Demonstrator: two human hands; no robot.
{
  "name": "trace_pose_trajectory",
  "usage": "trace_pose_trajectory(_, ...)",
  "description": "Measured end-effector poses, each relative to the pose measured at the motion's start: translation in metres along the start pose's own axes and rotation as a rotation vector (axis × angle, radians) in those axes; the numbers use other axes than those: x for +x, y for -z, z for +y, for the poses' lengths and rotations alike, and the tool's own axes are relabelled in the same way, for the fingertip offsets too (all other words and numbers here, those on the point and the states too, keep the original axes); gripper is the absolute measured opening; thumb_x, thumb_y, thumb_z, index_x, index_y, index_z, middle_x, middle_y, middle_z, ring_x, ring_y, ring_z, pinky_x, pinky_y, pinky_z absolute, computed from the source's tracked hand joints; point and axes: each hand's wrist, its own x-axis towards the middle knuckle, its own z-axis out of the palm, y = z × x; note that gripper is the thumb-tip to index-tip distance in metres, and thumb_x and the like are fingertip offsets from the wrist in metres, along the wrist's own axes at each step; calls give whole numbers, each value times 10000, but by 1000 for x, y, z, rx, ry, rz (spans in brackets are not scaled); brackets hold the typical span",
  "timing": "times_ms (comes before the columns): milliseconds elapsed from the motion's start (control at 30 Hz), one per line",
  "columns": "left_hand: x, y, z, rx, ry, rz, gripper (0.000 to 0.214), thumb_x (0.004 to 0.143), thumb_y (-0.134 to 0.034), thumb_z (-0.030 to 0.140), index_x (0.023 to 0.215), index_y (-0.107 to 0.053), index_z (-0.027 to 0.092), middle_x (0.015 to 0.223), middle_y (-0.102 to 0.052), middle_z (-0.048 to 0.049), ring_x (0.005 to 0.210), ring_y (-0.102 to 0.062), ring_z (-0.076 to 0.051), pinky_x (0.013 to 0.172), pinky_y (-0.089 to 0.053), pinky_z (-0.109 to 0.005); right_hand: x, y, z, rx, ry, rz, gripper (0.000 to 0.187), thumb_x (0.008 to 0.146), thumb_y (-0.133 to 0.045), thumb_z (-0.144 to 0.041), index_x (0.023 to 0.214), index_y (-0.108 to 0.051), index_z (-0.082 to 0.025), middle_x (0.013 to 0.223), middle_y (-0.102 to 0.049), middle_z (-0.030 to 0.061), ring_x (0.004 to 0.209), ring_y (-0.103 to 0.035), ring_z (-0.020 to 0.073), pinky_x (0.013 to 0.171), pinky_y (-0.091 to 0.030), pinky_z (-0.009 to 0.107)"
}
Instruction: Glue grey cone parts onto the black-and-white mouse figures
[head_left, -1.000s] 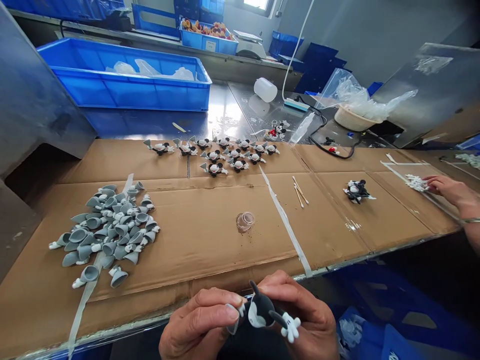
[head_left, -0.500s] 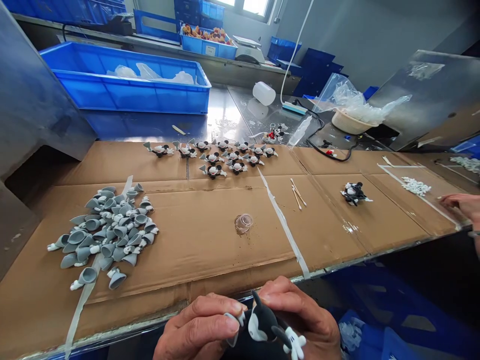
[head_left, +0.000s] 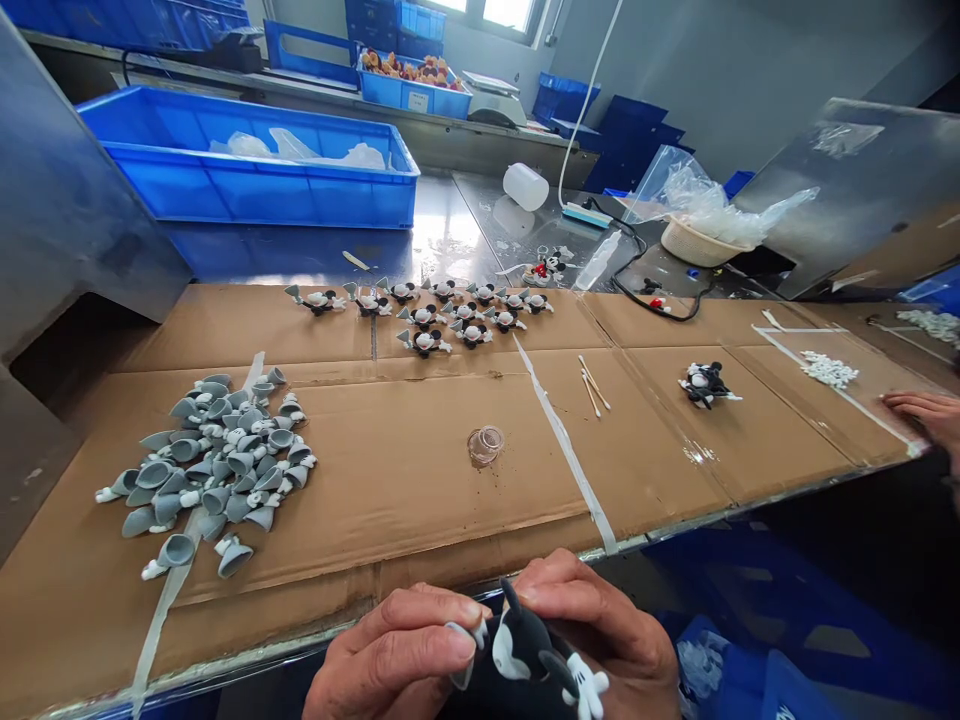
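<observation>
Clearly, the large blue crate (head_left: 262,190) at the table's (head_left: 442,218) far left holds clear plastic bags (head_left: 294,146). Beyond the far edge, a smaller blue bin (head_left: 441,98) is heaped with orange figures (head_left: 409,68), and towards the far right corner a beige basket (head_left: 697,246) overflows with crumpled plastic (head_left: 712,195). What the clear cup (head_left: 486,446) mid-table contains is unclear.

Twelve assembled figures (head_left: 424,343) stand towards the far edge. Grey cones with white hands (head_left: 225,455) lie by the left edge, too overlapped to count, two of them nearest the near edge. At least two cotton swabs (head_left: 592,382) lie right of the cup.

Just off the near edge, the left hand (head_left: 394,650) pinches one grey-and-white piece (head_left: 463,673) beside a black figure (head_left: 529,638) gripped by the right hand (head_left: 611,620).

Compared with one second ago, a co-worker's hand (head_left: 926,410) at the right edge has left the white pieces (head_left: 829,370); the person's own grips are unchanged.
</observation>
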Motion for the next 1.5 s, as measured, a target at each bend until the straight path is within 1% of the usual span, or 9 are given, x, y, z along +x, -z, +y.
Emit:
trace_pose_trajectory(133, -1, 2, -2, 25, -24, -33, 265, 863, -737, 70, 1093, -779, 195, 924, -801, -103, 738, -779, -237, 675, -659, -304, 2, 0, 1, -13, 14, -6, 198, 898, -765, -216, 1081, -806, -280, 841, -765, 80, 726, -709, 198, 650, -595, 283)
trace_pose_trajectory(300, -2, 0, -1, 28, -14, -17, 176, 921, -703, 169, 1072, -790, 191, 901, -800, -111, 731, -780, -240, 663, -660, -305, 3, -1, 0, -13, 30, -12, 178, 922, -743, -230, 1082, -804, -277, 843, -762, 69, 740, -711, 180, 673, -602, 262)
trace_pose_trajectory(367, -2, -1, -2, 22, -23, -12, 176, 926, -700, 187, 1080, -786, 189, 908, -799, -110, 739, -779, -238, 670, -659, -304, 3, -1, 0, -19, 25, -12, 183, 921, -744, -223, 1086, -801, -278, 849, -762, 65, 746, -711, 175, 678, -602, 257)
trace_pose_trajectory(500, -5, 2, -5, 28, -29, -56, 263, 871, -745, 96, 1113, -766, 196, 948, -798, -86, 774, -779, -224, 711, -657, -288, 3, -1, 1, -16, 36, -16, 190, 927, -740, -232, 1101, -795, -280, 848, -763, 55, 748, -709, 167, 696, -605, 253)
trace_pose_trajectory(633, -9, 5, -7, 26, -21, -70, 237, 908, -712, 133, 1132, -756, 197, 977, -791, -80, 815, -776, -215, 749, -657, -288, 1, 0, 1, -10, 32, -14, 179, 932, -733, -232, 1091, -798, -281, 857, -761, 55, 753, -707, 165, 700, -603, 254)
trace_pose_trajectory(800, -11, 7, -8, 51, -36, -86, 329, 856, -754, 70, 1158, -740, 201, 1013, -788, -68, 839, -776, -210, 770, -653, -278, 0, 0, 1, 0, 39, -12, 197, 932, -733, -235, 1114, -791, -286, 855, -760, 57, 753, -706, 167, 695, -601, 257)
trace_pose_trajectory(967, -11, 5, -8, 48, -26, -78, 279, 899, -719, 113, 1164, -736, 198, 1012, -786, -75, 835, -773, -211, 758, -654, -285, 0, 0, 3, -8, 39, -9, 180, 937, -726, -239, 1098, -796, -279, 850, -756, 63, 748, -706, 172, 688, -601, 265)
trace_pose_trajectory(1300, -11, 7, -8, 48, -25, -85, 351, 841, -754, 42, 1156, -736, 195, 1031, -785, -67, 839, -774, -210, 770, -653, -278, 1, -1, 3, -6, 42, -9, 187, 934, -729, -235, 1102, -795, -283, 849, -755, 65, 738, -704, 175, 669, -597, 267)
trace_pose_trajectory(1500, -11, 6, -7, 50, -22, -77, 322, 848, -758, 73, 1142, -753, 205, 989, -795, -80, 801, -778, -228, 730, -656, -295, 1, -1, 0, -12, 37, 4, 198, 921, -740, -229, 1102, -800, -281, 835, -764, 85, 714, -710, 194, 638, -602, 289)
